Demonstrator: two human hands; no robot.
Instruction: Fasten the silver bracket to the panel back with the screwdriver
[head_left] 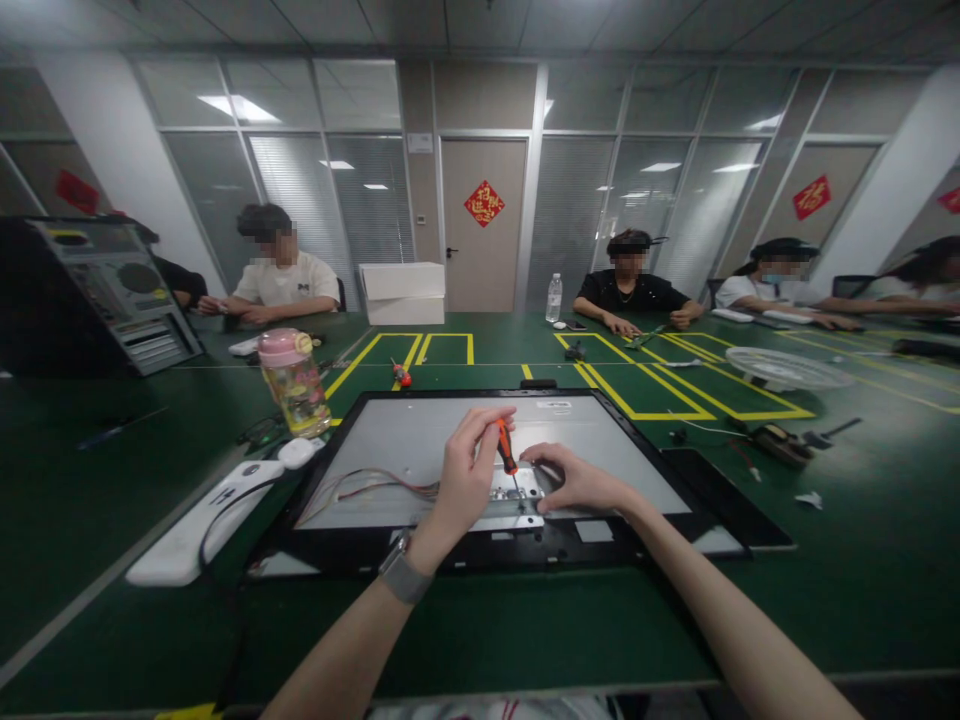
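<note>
A flat display panel (420, 425) with a black frame lies face-down or open on the green table in front of me. My left hand (474, 465), a watch on its wrist, is closed on the orange and black handle of a screwdriver (506, 447). The shaft points down at a metal bracket (529, 481) on the panel. My right hand (574, 478) curves around the bracket's right end, thumb and fingers pressing on its edges. A bundle of thin wires (375, 476) runs left from the bracket and passes behind my left hand.
A white power strip (206, 520) and a pink-lidded bottle (292, 385) stand left of the panel. Beyond it lies a red screwdriver (401, 374). A dark flat panel (727, 495) and a clear round dish (784, 368) are at right. Several people sit across the table.
</note>
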